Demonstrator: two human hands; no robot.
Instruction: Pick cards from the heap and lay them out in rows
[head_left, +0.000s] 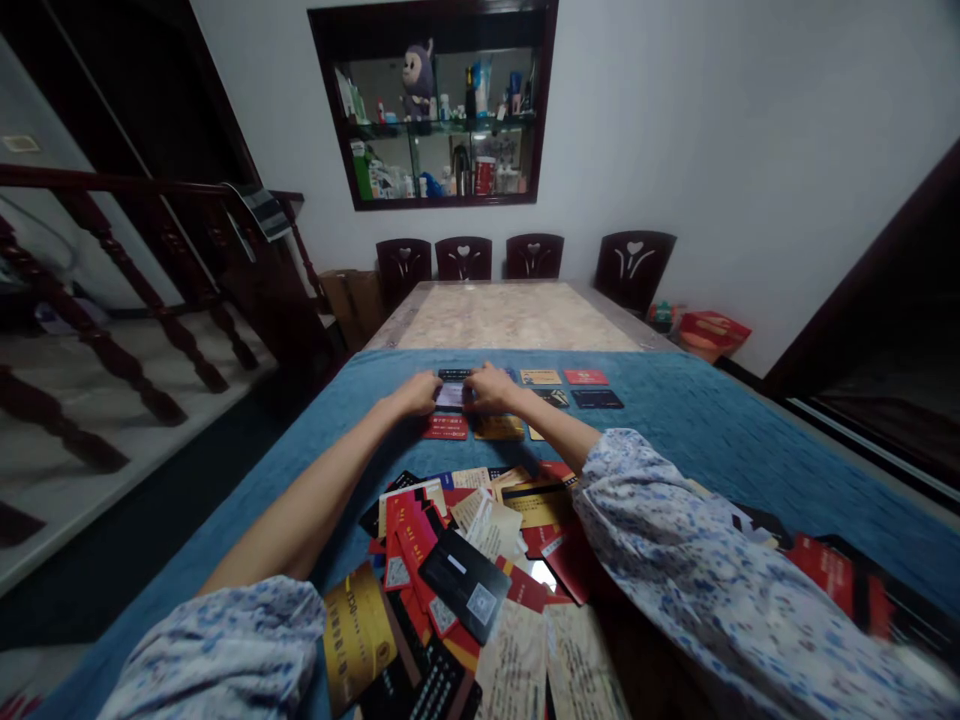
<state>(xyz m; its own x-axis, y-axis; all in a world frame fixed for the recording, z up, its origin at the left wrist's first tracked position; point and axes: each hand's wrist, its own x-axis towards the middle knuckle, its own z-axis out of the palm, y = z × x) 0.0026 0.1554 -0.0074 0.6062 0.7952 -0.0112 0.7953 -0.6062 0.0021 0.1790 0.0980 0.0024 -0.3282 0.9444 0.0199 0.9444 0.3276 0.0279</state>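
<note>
Both hands reach to the far part of the blue cloth and meet at a pale card (pixel 451 395). My left hand (pixel 418 393) grips its left edge with closed fingers, while my right hand (pixel 489 387) pinches its right side. Just nearer lie a red card (pixel 447 428) and a gold card (pixel 499 428). To the right, in rows, are a tan card (pixel 541 377), a red card (pixel 586 377) and a dark card (pixel 598 399). Between my forearms spreads a loose heap of mixed cards, with a black card (pixel 465 584) on top.
The blue cloth (pixel 675 450) covers the near part of the table; its far end (pixel 510 310) is pale. More cards (pixel 829 580) lie at the right beside my sleeve. Chairs (pixel 463 259) stand beyond the table, and a railing (pixel 97 235) runs along the left.
</note>
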